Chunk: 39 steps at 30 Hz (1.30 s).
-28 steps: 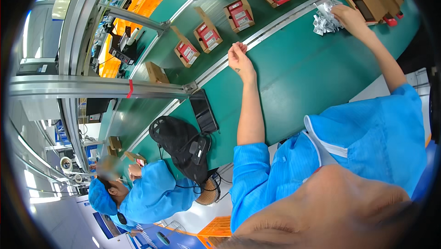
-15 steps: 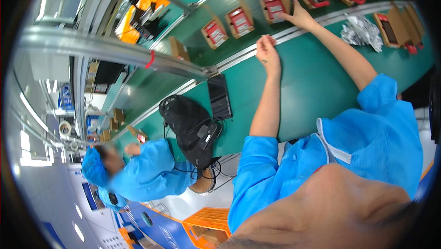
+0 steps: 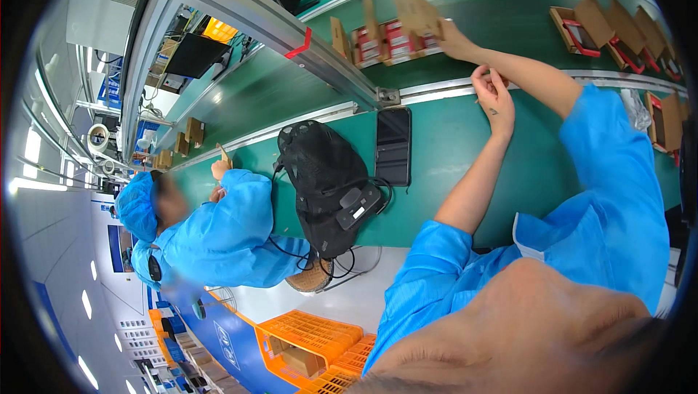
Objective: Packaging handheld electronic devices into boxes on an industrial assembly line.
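On the left, a black bag (image 3: pixel 320 161) sits on the green table (image 3: pixel 451 154), with a dark flat tablet (image 3: pixel 392 148) just beside it. Farther back, a row of open brown boxes (image 3: pixel 371 22) stands close together, with red packs (image 3: pixel 399 42) inside. The row runs left to right, and its right end meets the right hand (image 3: pixel 456 39). So the boxes lie to that hand's left. Blur hides whether its fingers grip the last box (image 3: pixel 418 13) or only touch it. The left hand (image 3: pixel 496 103) is farther from the row, on the near side, by the metal rail (image 3: pixel 436 91). Its fingers curl in; one cannot tell if they hold something small. More open boxes (image 3: pixel 595 19) stand well to the right.
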Tool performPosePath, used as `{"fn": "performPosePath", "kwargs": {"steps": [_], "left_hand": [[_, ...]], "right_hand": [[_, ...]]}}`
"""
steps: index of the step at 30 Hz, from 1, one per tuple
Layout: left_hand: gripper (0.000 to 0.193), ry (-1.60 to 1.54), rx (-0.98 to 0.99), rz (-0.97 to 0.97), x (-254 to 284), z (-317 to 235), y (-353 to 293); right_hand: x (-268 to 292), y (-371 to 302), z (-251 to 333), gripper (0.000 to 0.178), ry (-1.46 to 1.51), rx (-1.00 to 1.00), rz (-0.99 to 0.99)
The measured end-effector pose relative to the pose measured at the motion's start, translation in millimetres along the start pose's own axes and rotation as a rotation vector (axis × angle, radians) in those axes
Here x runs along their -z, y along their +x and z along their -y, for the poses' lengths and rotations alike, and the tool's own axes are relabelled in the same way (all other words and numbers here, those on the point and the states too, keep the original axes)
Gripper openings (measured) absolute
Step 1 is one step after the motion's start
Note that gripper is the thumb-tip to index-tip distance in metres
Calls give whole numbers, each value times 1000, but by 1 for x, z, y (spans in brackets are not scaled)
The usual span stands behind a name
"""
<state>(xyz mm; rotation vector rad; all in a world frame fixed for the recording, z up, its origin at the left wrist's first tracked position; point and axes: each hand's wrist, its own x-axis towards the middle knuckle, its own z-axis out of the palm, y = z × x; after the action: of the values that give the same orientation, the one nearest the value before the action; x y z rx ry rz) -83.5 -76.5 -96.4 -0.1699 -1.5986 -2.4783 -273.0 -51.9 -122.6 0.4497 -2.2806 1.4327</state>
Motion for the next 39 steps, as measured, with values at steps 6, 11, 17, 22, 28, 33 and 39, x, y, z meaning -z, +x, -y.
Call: {"fn": "performPosePath", "kwargs": {"steps": [6,11,17,22,28,33,39], "left_hand": [[38,-17,-15,112,-7,19,-2],[37,-417,238,70,8,78,-6],[40,44,27,135,-1,21,1],[45,-440,154,-29,-4,-12,16],[34,-571,325,303,-56,-13,-18],[18,-114,358,575,-112,-5,-68],[18,8,312,747,-198,-12,-101]], "right_hand": [[-97,55,21,75,-138,-210,211],[-118,69,52,87,250,-113,692],[-21,57,71,39,807,-710,366],[121,-9,141,32,991,-859,297],[252,-140,161,34,1066,-992,-112],[341,-226,174,26,984,-908,-90],[539,-243,154,25,-378,-479,-268]]}}
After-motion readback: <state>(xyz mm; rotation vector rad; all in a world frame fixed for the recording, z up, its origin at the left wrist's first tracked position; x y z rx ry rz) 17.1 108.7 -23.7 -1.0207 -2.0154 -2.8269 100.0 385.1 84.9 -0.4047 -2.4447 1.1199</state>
